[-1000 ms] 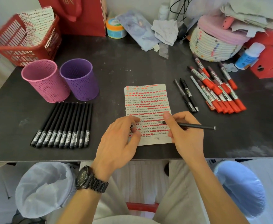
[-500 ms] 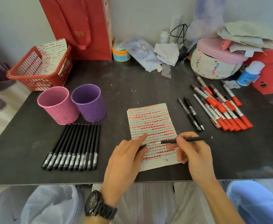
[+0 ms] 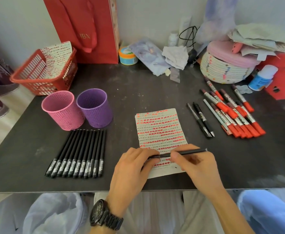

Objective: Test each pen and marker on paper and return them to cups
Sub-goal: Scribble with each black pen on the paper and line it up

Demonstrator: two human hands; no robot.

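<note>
Pen now gripped by left hand too

Cups left of paper; pen row before cups; markers right of paper; basket behind cups, maybe touching.

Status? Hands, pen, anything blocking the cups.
Left hand and right hand both grip one black pen, level over the paper. Pink cup and purple cup show no pens. Row of black pens lies before the cups; nothing over their mouths.
</note>
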